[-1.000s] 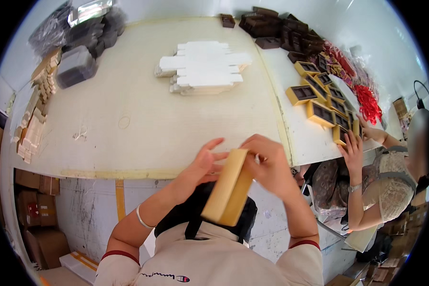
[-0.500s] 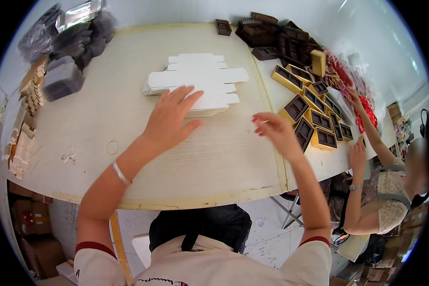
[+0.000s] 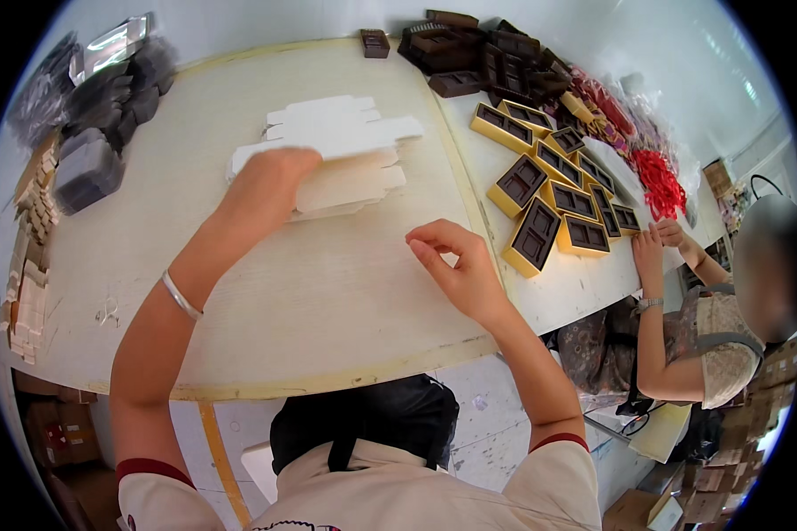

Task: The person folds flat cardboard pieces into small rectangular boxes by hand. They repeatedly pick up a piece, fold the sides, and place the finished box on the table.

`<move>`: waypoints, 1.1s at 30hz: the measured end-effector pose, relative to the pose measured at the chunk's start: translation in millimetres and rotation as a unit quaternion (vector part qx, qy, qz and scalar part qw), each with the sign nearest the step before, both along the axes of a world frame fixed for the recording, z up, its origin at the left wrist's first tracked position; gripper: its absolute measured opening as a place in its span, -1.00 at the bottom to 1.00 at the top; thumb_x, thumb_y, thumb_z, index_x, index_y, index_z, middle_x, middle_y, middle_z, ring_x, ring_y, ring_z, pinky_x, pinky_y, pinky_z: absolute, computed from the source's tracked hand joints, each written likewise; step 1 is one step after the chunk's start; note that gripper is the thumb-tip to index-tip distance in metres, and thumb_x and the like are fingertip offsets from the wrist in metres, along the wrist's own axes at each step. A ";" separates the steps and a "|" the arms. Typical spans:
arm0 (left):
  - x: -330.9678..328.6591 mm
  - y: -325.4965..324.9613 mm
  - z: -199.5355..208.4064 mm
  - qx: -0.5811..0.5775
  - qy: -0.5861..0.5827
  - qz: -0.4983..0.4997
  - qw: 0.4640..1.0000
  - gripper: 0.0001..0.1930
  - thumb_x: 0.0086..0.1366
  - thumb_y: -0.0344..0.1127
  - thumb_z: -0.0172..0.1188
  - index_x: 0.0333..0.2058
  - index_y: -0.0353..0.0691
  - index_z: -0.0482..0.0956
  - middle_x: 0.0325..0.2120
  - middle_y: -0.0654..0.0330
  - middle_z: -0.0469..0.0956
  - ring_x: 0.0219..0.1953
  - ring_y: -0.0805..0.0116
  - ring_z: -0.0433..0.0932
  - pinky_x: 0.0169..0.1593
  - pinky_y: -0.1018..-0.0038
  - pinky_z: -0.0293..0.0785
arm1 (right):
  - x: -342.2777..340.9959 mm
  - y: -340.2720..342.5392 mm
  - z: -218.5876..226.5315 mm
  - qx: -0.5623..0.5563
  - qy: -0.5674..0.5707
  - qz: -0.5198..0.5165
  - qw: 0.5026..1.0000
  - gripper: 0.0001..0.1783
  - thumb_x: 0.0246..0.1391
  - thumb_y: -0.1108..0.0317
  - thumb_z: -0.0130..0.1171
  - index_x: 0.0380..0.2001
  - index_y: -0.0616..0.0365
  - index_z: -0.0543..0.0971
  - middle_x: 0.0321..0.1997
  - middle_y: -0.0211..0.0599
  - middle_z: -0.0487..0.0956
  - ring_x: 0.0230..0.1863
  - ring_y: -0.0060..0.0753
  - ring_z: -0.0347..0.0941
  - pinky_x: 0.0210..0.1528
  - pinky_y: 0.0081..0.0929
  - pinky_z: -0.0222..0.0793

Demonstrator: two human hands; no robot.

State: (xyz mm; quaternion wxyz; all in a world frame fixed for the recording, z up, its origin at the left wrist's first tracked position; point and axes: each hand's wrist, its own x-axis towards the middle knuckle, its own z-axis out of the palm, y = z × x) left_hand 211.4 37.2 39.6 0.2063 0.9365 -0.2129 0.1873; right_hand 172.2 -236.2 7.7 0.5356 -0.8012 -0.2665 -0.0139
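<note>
Left hand curled over stacked flat white die-cut cardboard blanks, upper centre of frame; grip hidden, can't tell if pinching. Right hand mid-frame, loosely curled, contact between tips unclear. Blanks likely light, springy, crease-prone: lift by broad edges.

My flat card stack: plain white
My worktop: cream, yellowish edge
Right boxes: gold, dark brown inserts
Far-right ribbons: bright red
My bracelet: silver
</note>
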 end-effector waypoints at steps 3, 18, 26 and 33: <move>10.7 16.5 19.1 0.012 -0.208 0.012 0.978 -0.74 0.09 -0.57 0.08 -0.21 -0.32 0.58 -0.26 0.00 0.61 -0.31 0.01 0.59 -0.23 0.31 0.54 | -1.7 4.8 7.4 0.022 -0.044 -0.045 0.998 -0.79 0.09 0.54 0.16 -0.16 0.29 0.54 -0.16 -0.15 0.55 -0.25 -0.31 0.51 -0.23 -0.48 0.45; -222.7 -35.0 -54.2 0.066 -0.100 -0.094 0.988 -0.86 0.02 -0.46 0.24 -0.38 -0.20 0.58 -0.32 0.12 0.59 -0.24 0.19 0.61 -0.25 0.46 0.60 | -112.0 -22.4 -45.8 -0.253 -0.451 0.046 0.855 -0.73 -0.15 0.44 0.20 -0.26 0.07 0.58 -0.06 -0.23 0.57 -0.12 -0.28 0.45 -0.13 -0.36 0.37; -209.9 -37.0 -48.0 -0.107 0.047 -0.066 0.991 -0.80 0.08 -0.35 0.33 -0.31 -0.24 0.60 -0.39 0.11 0.60 -0.43 0.24 0.58 -0.45 0.45 0.50 | -101.1 -10.5 -28.6 -0.151 -0.188 0.087 0.966 -0.69 -0.15 0.44 0.32 -0.25 0.08 0.54 -0.44 -0.28 0.51 -0.37 -0.23 0.41 -0.29 -0.31 0.31; -195.3 -48.9 -48.4 0.089 -0.064 0.011 0.994 -0.55 0.00 -0.31 0.37 -0.09 -0.25 0.56 -0.09 0.11 0.48 -0.12 0.17 0.45 -0.11 0.26 0.41 | -88.8 12.4 -20.2 -0.223 -0.189 0.077 0.953 -0.66 -0.05 0.39 0.29 -0.15 0.12 0.52 -0.25 -0.21 0.48 -0.28 -0.22 0.42 -0.22 -0.30 0.31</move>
